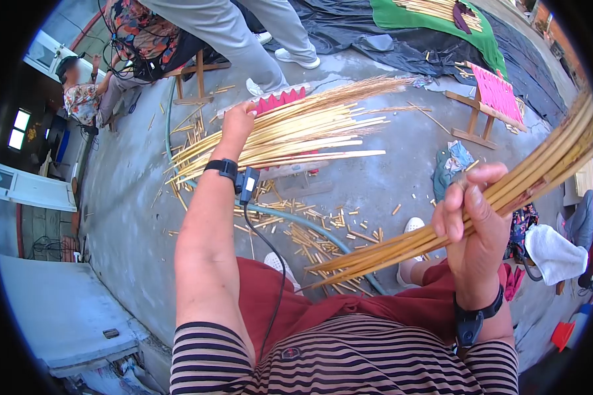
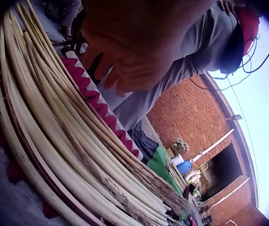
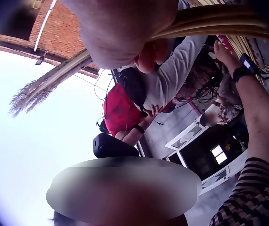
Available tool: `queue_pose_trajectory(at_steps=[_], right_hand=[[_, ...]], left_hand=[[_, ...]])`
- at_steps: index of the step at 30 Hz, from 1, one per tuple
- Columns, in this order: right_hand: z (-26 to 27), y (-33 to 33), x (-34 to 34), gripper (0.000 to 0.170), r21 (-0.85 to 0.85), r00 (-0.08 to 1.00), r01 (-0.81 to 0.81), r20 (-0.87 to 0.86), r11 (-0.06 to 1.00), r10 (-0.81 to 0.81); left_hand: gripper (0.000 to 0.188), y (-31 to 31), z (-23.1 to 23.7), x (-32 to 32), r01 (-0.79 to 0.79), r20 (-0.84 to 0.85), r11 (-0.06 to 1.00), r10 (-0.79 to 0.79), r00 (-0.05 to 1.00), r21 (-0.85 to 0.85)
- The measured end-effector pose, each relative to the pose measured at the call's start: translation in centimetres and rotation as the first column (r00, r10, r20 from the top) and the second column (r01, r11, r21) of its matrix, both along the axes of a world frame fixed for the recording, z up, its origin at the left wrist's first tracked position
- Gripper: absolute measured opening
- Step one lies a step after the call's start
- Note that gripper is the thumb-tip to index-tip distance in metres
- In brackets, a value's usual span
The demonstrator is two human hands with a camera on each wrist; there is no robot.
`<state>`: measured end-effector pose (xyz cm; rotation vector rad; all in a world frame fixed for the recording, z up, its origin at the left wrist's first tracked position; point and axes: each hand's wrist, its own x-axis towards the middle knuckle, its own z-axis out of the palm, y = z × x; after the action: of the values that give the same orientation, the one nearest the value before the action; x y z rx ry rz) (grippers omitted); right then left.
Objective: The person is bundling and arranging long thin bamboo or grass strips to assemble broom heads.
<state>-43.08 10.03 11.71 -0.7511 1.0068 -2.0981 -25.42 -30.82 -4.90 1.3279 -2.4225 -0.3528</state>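
Note:
A bundle of long tan plant stalks (image 1: 540, 164) is gripped in my right hand (image 1: 471, 217), thumb and fingers around it. Its cut ends slant down toward my lap. In the right wrist view, feathery tops (image 3: 35, 92) stick out past the hand. My left hand (image 1: 239, 118) is at the far side of a spread of pale stalks (image 1: 296, 135). These lie across a low rack with a pink zigzag edge (image 1: 280, 100), their feathery ends to the right. In the left wrist view, the left hand's fingers (image 2: 108, 70) hang loosely beside the scalloped edge, holding nothing visible.
Short cut stalk pieces (image 1: 310, 243) litter the concrete around a hose (image 1: 296, 217). A pink-topped wooden stand (image 1: 497, 95) is at the right. Beyond, more stalks lie on green cloth (image 1: 402, 16). A person in grey trousers (image 1: 244, 39) stands ahead; another sits at the left.

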Motion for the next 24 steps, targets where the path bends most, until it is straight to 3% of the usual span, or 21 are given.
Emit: queue_pose_trajectory(at_steps=[4, 8, 11, 14, 19, 21, 24], right_hand=[[-0.2, 0.5, -0.5, 0.014, 0.058, 0.997, 0.068, 0.03, 0.996, -0.07], [-0.1, 0.5, -0.6, 0.016, 0.103, 0.992, 0.112, 0.04, 0.988, -0.116], [-0.1, 0.5, -0.7, 0.016, 0.119, 0.995, 0.082, 0.055, 0.989, -0.089], [-0.3, 0.2, -0.4, 0.015, 0.135, 0.99, 0.026, 0.137, 0.99, -0.044], [-0.5, -0.7, 0.4, 0.013, 0.111, 0.988, -0.034, 0.155, 0.993, 0.017], [-0.8, -1.1, 1.0, 0.013, 0.099, 0.985, -0.058, 0.169, 0.993, 0.041], [-1.2, -1.9, 1.8, 0.013, 0.125, 0.977, -0.134, 0.181, 0.983, 0.11]], left_hand=[[0.024, -0.7, -1.8, -2.0, -0.057, 0.053, 0.993, 0.063, 0.997, -0.104], [0.018, -0.4, -2.3, -3.2, -0.082, 0.34, 0.992, 0.112, 0.934, -0.1], [0.018, -0.5, -3.3, -3.4, -0.06, 0.403, 0.981, 0.131, 0.906, -0.184], [0.017, -0.3, -3.2, -3.1, 0.058, 0.465, 0.965, 0.07, 0.883, -0.255], [0.01, 0.2, 0.3, -1.8, 0.164, 0.215, 0.864, -0.066, 0.974, -0.476], [0.011, 1.0, 4.0, -0.9, 0.202, 0.122, 0.774, -0.161, 0.979, -0.6], [0.012, 2.8, 10.5, 0.6, 0.151, 0.029, 0.698, -0.184, 0.983, -0.7]])
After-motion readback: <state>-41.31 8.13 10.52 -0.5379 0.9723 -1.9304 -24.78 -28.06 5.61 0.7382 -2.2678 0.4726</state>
